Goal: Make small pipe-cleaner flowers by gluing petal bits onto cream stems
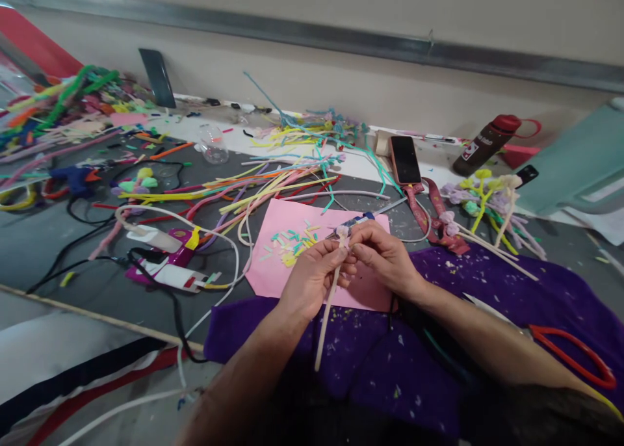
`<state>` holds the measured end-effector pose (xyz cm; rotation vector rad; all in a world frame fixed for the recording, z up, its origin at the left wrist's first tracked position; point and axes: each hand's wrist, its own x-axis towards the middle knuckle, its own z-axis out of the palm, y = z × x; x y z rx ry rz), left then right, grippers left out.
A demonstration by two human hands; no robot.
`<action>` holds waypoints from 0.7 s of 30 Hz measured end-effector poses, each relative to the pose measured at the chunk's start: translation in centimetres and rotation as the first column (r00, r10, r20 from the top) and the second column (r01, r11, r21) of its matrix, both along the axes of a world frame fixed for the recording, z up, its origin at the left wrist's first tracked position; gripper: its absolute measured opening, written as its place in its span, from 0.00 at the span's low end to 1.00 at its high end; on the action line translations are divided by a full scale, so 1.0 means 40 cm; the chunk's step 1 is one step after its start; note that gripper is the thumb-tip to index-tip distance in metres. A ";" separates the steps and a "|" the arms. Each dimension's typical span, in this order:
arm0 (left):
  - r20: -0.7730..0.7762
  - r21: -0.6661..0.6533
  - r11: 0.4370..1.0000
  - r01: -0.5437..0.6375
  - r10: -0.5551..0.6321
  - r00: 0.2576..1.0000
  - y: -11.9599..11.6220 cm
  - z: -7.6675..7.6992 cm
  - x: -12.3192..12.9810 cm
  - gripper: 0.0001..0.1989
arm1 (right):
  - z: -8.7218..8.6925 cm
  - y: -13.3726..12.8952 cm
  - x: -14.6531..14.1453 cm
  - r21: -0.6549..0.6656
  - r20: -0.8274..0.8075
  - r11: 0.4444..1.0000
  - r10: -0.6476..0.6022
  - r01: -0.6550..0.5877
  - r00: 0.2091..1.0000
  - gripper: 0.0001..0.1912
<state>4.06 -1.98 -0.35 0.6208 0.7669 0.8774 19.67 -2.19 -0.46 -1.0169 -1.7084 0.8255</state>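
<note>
My left hand [322, 270] is closed around a cream pipe-cleaner stem [325, 322], which slants down toward me. At its top is a small pale pink fuzzy flower head [343, 231]. My right hand [385, 254] meets the left just below that head, thumb and forefinger pinched together. Whether a small piece sits in that pinch is hidden. Under both hands lies a pink sheet [273, 290] with short green, yellow and white pipe-cleaner snippets [295, 243] on it. Just behind the fingers is a blue tool [358, 220], partly covered.
Long coloured pipe cleaners [273, 189] spread across the grey table. Left are a magenta-and-white power strip [170, 264] and cables. Right are a phone [405, 160], a dark bottle [487, 144] and finished fuzzy flowers [480, 196]. Red-handled scissors [575, 348] rest on purple cloth [550, 290].
</note>
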 end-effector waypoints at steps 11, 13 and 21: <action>0.050 0.045 0.999 -0.029 0.027 0.998 0.004 -0.007 0.000 0.09 | 0.009 -0.015 -0.006 -0.145 -0.072 0.986 0.078 -0.088 0.994 0.06; 0.056 0.050 0.998 -0.031 0.028 0.998 0.003 -0.008 -0.001 0.08 | 0.011 -0.015 -0.006 -0.166 -0.104 0.980 0.098 -0.115 0.990 0.06; 0.018 0.057 0.995 -0.086 0.085 0.996 0.003 -0.005 -0.008 0.08 | 0.010 -0.004 0.008 -0.371 -0.192 0.919 0.067 -0.136 0.979 0.10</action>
